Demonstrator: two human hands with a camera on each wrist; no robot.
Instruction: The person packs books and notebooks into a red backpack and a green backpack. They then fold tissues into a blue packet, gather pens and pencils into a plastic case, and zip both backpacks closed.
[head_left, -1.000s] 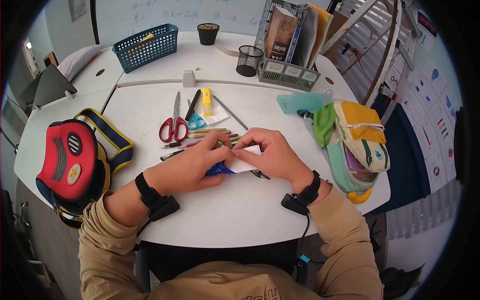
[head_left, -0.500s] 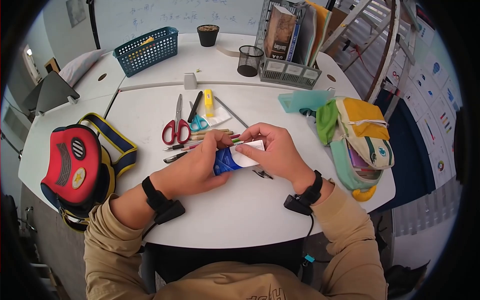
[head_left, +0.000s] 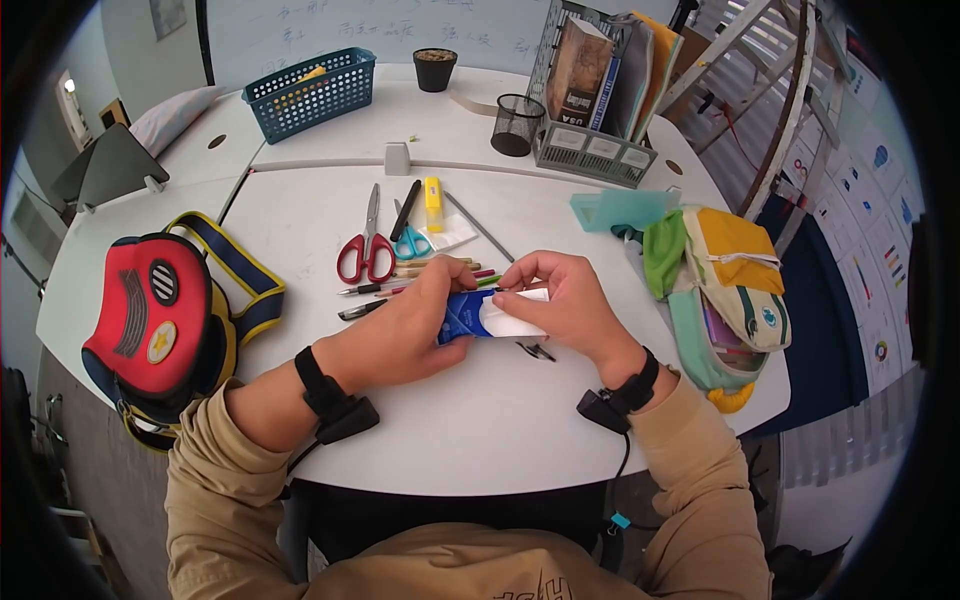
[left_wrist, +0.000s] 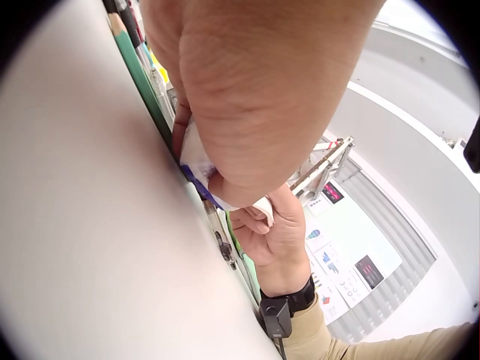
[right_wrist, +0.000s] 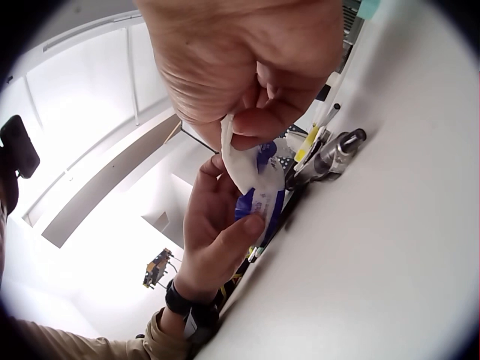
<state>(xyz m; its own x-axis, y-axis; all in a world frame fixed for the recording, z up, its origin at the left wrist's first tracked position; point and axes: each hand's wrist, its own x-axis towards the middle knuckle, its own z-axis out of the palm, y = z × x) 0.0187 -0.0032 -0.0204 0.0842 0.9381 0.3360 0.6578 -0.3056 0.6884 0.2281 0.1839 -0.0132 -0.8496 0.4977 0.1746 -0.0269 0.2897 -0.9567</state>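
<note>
Both hands hold a small blue and white soft packet (head_left: 462, 318), like a tissue pack, low over the table. My left hand (head_left: 402, 325) grips its blue end, thumb below and fingers above. At the other end my right hand (head_left: 582, 312) pinches the white part (right_wrist: 238, 166) between thumb and forefinger. That white part bends upward from the packet in the right wrist view. Just beyond the hands lie several pens and pencils (head_left: 430, 270), partly covered by the fingers. A dark pen with a clip (head_left: 537, 351) shows under the right hand.
Red-handled scissors (head_left: 371, 238), blue scissors (head_left: 411, 243), a yellow highlighter (head_left: 433, 205) and a black marker (head_left: 405, 210) lie farther back. A red backpack (head_left: 150, 325) stands left, a green and yellow one (head_left: 735, 300) right. A blue basket (head_left: 310, 105) and a mesh pen cup (head_left: 516, 130) stand behind.
The left fingers have shifted off the packet's face, so more of its blue and white surface shows. The head view has swung slightly left. Both hands still hold the packet.
</note>
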